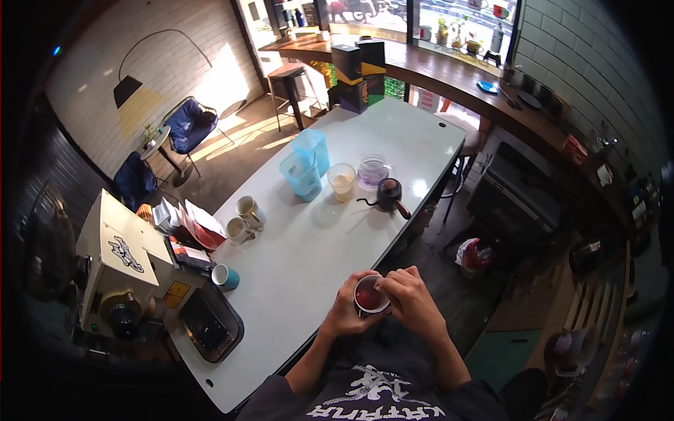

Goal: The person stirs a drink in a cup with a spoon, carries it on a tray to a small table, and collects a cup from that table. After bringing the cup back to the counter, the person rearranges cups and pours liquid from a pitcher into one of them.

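Observation:
Close to my body, beyond the table's near edge, my left hand (pixel 342 309) is wrapped round a cup (pixel 371 297) of reddish-brown liquid. My right hand (pixel 413 300) is closed at the cup's right rim, its fingertips pinched over the opening. Whatever those fingertips hold, if anything, is too small to make out. Across the white table (pixel 309 270) stand a black gooseneck kettle (pixel 388 196), a glass server (pixel 373 172) and a clear plastic cup (pixel 342 184) with pale contents.
Blue plastic pitchers (pixel 302 175), two mugs (pixel 246 219) and a teal cup (pixel 225 278) stand on the table. A black tray (pixel 211 325) lies beside a cream machine (pixel 116 263) at left. Dark boxes (pixel 359 74) stack at the far end. A wooden counter (pixel 449 84) runs along the window.

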The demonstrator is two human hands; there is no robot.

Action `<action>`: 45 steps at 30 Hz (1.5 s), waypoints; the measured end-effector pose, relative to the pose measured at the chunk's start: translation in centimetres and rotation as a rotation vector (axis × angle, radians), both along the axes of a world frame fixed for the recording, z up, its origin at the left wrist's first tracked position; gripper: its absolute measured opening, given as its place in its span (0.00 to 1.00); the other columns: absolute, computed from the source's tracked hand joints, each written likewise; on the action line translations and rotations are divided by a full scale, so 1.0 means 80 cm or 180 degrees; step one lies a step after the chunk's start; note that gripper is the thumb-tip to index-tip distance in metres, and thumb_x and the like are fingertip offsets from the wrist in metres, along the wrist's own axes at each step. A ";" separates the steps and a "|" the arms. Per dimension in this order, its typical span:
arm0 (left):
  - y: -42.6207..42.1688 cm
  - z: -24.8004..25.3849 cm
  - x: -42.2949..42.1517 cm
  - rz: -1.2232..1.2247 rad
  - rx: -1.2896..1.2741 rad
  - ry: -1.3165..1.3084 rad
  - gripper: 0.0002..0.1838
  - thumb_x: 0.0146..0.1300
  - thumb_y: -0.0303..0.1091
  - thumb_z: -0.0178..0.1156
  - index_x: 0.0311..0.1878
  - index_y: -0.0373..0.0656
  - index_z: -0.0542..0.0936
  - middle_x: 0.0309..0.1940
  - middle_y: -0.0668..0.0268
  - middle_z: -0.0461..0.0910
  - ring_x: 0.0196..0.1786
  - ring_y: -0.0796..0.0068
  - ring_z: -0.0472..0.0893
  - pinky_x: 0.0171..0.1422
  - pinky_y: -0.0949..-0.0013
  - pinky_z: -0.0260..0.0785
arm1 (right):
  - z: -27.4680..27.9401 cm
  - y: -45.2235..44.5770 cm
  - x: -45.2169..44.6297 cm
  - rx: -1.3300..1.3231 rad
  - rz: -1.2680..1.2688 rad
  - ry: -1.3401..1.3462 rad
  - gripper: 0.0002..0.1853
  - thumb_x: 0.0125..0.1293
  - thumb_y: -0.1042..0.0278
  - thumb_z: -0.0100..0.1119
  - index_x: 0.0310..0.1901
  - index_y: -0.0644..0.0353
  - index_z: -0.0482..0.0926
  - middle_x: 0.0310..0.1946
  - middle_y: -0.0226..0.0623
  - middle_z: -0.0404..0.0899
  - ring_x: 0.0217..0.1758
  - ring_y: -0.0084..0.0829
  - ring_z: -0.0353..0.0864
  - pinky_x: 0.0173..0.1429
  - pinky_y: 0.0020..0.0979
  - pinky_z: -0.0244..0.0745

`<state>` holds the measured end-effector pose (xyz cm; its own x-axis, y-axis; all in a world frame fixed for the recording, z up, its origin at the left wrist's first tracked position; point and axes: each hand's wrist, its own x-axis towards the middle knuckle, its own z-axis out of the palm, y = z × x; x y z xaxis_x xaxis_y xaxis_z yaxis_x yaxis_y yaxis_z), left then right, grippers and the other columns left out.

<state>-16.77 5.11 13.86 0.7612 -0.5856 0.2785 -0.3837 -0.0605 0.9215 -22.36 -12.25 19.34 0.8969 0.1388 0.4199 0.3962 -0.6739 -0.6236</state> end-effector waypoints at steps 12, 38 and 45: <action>-0.014 -0.038 0.124 0.0490 0.0132 -0.0129 0.43 0.42 0.33 0.79 0.62 0.37 0.69 0.51 0.55 0.80 0.55 0.61 0.82 0.60 0.63 0.75 | -0.041 -0.014 0.161 0.0167 0.0486 0.0135 0.12 0.54 0.81 0.58 0.42 0.62 0.81 0.36 0.41 0.80 0.42 0.43 0.79 0.53 0.40 0.66; -0.033 -0.108 0.212 0.1025 -0.0096 0.0308 0.44 0.46 0.34 0.80 0.65 0.40 0.66 0.51 0.57 0.80 0.54 0.66 0.82 0.59 0.64 0.76 | -0.111 -0.034 0.285 0.0026 0.1452 0.0771 0.14 0.52 0.80 0.61 0.42 0.62 0.81 0.37 0.40 0.81 0.45 0.42 0.80 0.54 0.41 0.68; -0.029 -0.114 0.211 0.1192 0.0089 0.0460 0.43 0.44 0.31 0.80 0.64 0.39 0.67 0.54 0.56 0.79 0.57 0.65 0.81 0.61 0.62 0.75 | -0.107 -0.024 0.302 0.0097 0.1205 0.0537 0.14 0.51 0.80 0.60 0.42 0.62 0.81 0.35 0.40 0.80 0.44 0.43 0.79 0.54 0.39 0.67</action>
<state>0.09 2.79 4.76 0.9536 -0.2662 0.1409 -0.1970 -0.1974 0.9603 1.76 -14.19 10.78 0.8415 0.4617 0.2805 0.5031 -0.4805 -0.7184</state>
